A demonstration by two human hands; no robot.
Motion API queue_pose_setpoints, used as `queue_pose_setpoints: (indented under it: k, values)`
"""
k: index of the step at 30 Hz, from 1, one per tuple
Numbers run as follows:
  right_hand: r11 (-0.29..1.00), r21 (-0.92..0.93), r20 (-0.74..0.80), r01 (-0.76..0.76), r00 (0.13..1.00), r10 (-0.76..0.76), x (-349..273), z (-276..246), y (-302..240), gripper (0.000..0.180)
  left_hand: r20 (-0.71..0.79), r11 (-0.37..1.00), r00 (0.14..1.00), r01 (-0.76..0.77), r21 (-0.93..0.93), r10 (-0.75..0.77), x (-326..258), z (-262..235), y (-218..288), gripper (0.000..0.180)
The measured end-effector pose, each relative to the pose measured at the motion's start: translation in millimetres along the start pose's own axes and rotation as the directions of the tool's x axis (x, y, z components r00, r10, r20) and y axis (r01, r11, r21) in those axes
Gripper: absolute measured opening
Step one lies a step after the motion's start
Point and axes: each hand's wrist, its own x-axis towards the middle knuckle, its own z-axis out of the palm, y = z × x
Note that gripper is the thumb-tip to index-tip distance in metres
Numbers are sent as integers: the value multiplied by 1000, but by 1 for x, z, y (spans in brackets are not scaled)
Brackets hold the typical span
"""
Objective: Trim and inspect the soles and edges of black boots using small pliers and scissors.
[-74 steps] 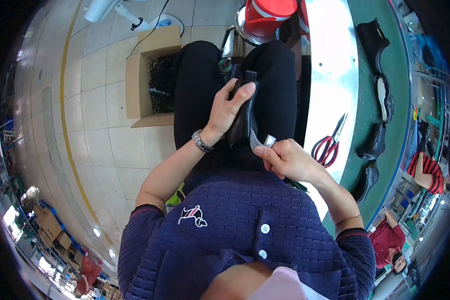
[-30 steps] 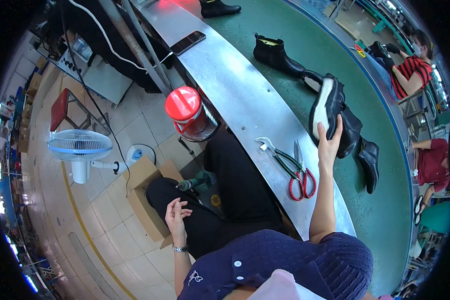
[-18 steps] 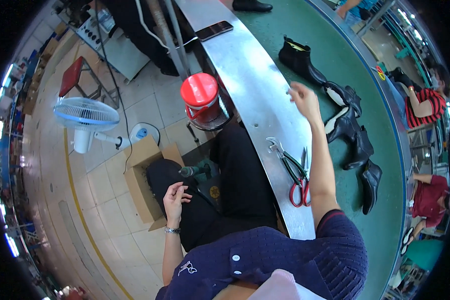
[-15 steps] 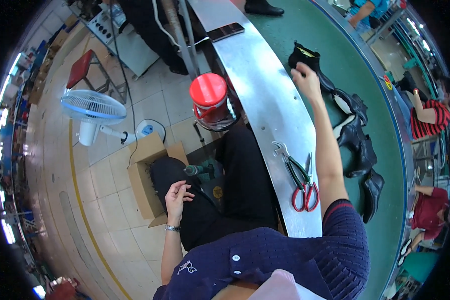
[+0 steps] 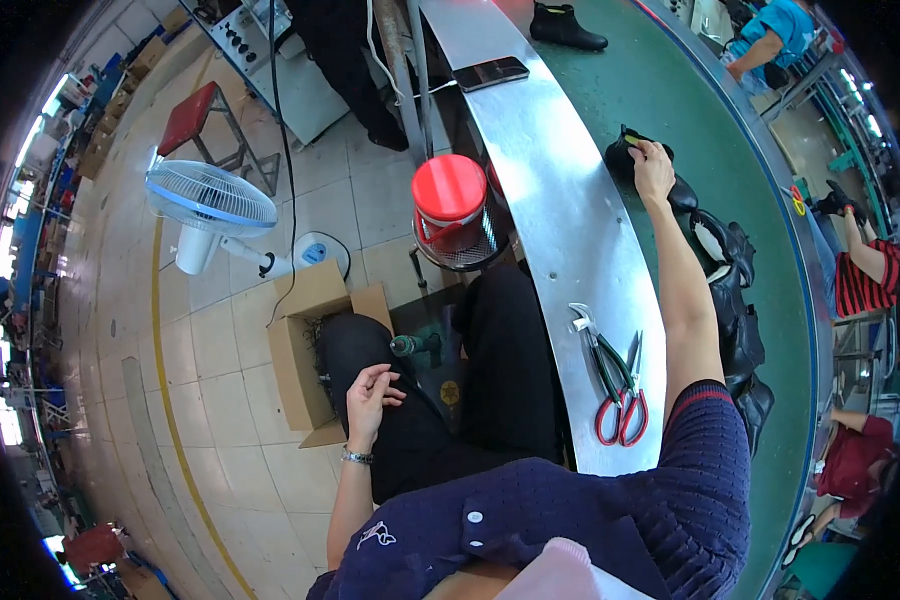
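- A pair of red-handled scissors [image 5: 618, 385] lies on the steel bench [image 5: 560, 210] just left of the outstretched right forearm; a red stool [image 5: 450, 190], a cardboard box [image 5: 300, 350] and a floor fan [image 5: 210, 200] stand on the floor to the left.
- More black boots [image 5: 730, 290] lie in a row on the green belt [image 5: 690, 120], just below the reaching hand.
- The right hand [image 5: 653, 160] rests on a black boot [image 5: 630, 158] on the belt, fingers curled over its top edge; whether they pinch it I cannot tell.
- The left hand [image 5: 370, 390] lies loosely curled on the left thigh, holding nothing.
- Half a second ago the right hand touched the same boot; the arm now stretches further out.
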Motion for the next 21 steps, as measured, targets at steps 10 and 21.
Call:
queue_pose_setpoints:
  k: [10,21]
  values:
    - [661,707,400,-252,913,-81,-33,-193,-44,20,277,996,958,53,72,-71,9,17,27,36]
    - [133,799,579,-586,692,-431,-179,-204,-181,13,778,879,499,-455,-140,382,-23,120,123,124]
